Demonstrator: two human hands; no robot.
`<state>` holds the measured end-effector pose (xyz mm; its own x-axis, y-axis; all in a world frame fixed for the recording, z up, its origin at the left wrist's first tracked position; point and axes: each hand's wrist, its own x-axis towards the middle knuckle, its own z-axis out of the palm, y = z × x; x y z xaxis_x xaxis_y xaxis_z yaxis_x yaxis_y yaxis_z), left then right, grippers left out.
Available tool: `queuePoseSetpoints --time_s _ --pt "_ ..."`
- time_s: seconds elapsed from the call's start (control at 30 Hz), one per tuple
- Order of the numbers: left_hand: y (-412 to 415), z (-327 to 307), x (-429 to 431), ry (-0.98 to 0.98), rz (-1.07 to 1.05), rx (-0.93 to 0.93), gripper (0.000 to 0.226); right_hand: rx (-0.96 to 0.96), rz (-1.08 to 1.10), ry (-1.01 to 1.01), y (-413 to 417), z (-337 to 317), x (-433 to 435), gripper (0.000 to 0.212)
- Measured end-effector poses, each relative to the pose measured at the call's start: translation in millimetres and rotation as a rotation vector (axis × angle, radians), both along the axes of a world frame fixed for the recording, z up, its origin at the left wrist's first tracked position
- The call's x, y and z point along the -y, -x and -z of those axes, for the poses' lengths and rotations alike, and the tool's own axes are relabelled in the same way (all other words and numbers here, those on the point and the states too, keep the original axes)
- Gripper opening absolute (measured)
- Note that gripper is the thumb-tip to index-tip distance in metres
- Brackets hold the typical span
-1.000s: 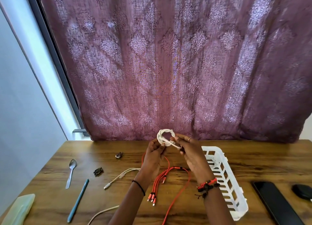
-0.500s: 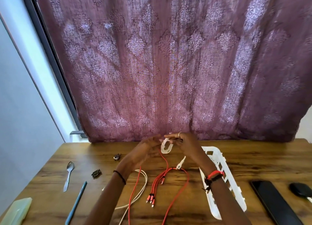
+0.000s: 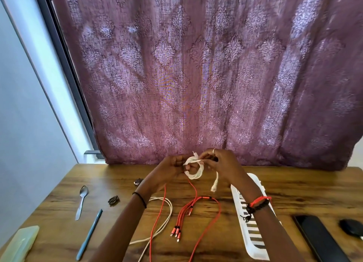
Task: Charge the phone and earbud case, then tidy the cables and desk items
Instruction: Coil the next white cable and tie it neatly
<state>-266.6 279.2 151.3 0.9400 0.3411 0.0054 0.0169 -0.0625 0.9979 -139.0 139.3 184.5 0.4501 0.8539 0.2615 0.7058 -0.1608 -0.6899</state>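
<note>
1. Both forearms run up from the bottom edge and meet over the far middle of the wooden desk (image 3: 306, 191), right in front of the purple curtain (image 3: 196, 75). The hands are raised off the wood, knuckles towards the camera.
2. The left hand (image 3: 171, 168) and right hand (image 3: 225, 163) sit close together, joined only by the white cable (image 3: 193, 170), which is wound into a small coil between them.
3. Room to move: the white basket (image 3: 255, 242) lies under the right forearm, with the phone (image 3: 318, 240) and the dark earbud case (image 3: 351, 227) near the right edge, well apart from the hands. Bare wood shows behind the basket.
4. Below the hands the red cable (image 3: 196, 212) sprawls in loops, its plugs bunched near the middle, and a second white lead (image 3: 164, 218) trails beside it.
5. On the left lie a spoon (image 3: 82, 200), a blue pen (image 3: 90, 234) and a pale green case (image 3: 19, 244).
6. Grip now: the left fingers curl round the coil's side, while the right thumb and fingers pinch a strand at its top. 1 plug end dangles loose under the right wrist.
</note>
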Motion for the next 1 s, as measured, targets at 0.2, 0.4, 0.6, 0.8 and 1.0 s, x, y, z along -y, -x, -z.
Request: queuePoseSetpoints --time_s 0.2,0.4,0.6,0.8,1.0 --pt "0 -1 4 0.068 0.055 0.096 0.031 0.249 0.137 -0.051 -9 4 0 0.019" --pt "-1 -7 6 0.21 0.083 0.145 0.038 0.324 0.256 -0.198 6 19 0 0.035" --pt "1 -5 6 0.29 0.076 0.196 0.049 0.231 0.425 -0.303 37 21 -12 0.029" --pt "6 -2 3 0.317 0.1 0.22 0.056 0.134 0.396 -0.168 44 20 -11 0.045" --pt "7 -5 5 0.183 0.074 0.149 0.049 0.111 0.416 -0.15 46 24 -16 0.047"
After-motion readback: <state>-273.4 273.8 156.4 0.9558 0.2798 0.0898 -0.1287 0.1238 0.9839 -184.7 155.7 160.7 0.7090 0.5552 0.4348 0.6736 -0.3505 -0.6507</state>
